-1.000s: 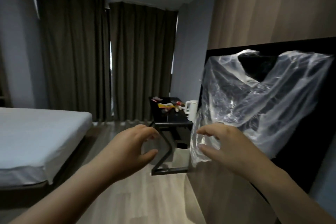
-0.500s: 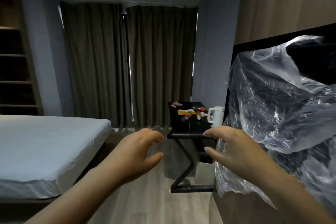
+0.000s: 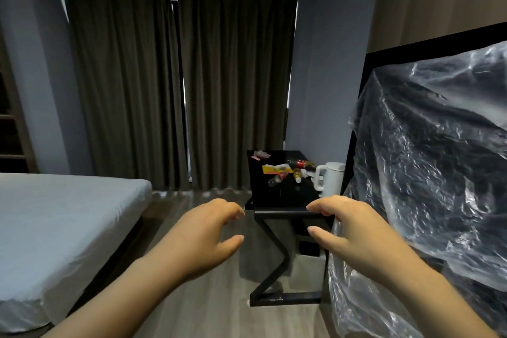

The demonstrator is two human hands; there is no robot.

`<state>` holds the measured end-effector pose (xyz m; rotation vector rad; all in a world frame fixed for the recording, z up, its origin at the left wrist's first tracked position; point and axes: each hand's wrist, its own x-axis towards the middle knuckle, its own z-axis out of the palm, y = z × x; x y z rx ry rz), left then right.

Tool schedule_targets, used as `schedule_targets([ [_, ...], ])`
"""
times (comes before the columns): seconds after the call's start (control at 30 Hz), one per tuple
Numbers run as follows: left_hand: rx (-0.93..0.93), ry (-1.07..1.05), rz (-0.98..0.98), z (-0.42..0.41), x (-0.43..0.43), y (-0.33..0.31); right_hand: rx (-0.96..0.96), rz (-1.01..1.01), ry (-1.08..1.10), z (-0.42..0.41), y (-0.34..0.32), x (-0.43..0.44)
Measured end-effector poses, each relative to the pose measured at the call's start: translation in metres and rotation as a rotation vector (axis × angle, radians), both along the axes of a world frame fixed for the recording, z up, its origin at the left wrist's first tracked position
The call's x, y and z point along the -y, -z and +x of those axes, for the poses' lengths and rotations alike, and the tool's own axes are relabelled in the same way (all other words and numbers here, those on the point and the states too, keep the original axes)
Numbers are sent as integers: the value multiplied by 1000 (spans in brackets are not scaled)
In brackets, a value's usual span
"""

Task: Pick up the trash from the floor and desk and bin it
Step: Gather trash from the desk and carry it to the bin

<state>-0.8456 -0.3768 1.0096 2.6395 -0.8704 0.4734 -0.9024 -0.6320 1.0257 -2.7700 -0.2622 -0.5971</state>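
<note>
Noted trash (image 3: 274,169) heaped at the far end of the black worktop (image 3: 282,196): yellow wrapper, several small bottles lying on their sides, paper scrap (image 3: 260,155) toward the far left corner. Judged dropped rather than set down, given the toppled bottles. Located white kettle (image 3: 330,178) upright at the right edge, just beside the litter; not trash, to be left alone.

Logged left hand (image 3: 203,239) raised near centre, fingers loosely curled, holding nothing; likely kept free for picking. Logged right hand (image 3: 354,230) just right of it, level with the near edge of the worktop, thumb and forefinger curled and apart. Observed clear plastic bag (image 3: 425,159) billowing up at near right, its edge passing behind that hand. Cannot tell whether the hidden fingers pinch the film. Presumed carried as the receptacle, hence held high and off the floor (image 3: 219,296).

Spotted pale box-like shape (image 3: 307,269) under the worktop; possibly a bin, too dim to confirm. No floor litter made out from here. Recorded bed (image 3: 68,214) at left, curtains (image 3: 178,85) along the far wall.

Judged stage: approach, with nothing collected visible in the bag.
</note>
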Motion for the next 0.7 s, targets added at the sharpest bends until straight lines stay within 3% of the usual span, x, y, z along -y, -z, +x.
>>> schedule_targets([
  [0.7, -75, 104, -66, 358, -55, 10, -62, -12, 107, 336, 14, -66],
])
